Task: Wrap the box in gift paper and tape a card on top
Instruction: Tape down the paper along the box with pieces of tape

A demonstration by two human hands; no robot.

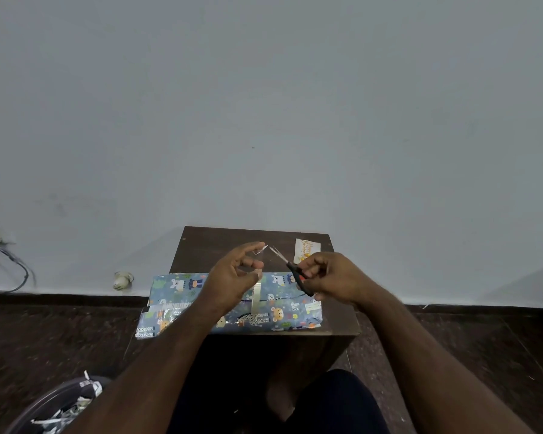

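- the right hand (329,274) is keeping its grip curled round the black handles of small scissors (290,269), blades parted and pointing up toward the left hand.
- the left hand (232,277) is pinching a strip of clear tape (257,280) between thumb and fingers; the strip is hanging down to the box top.
- the box (232,303), wrapped in blue animal-print gift paper, is lying along the near edge of the small dark wooden desk (220,245), its left end sticking out past the desk's left edge.
- a pale card (308,250) with orange lettering is lying near the far right corner of the desk, apart from the box.
- a bin (54,408) holding paper scraps is sitting on the floor at lower left.
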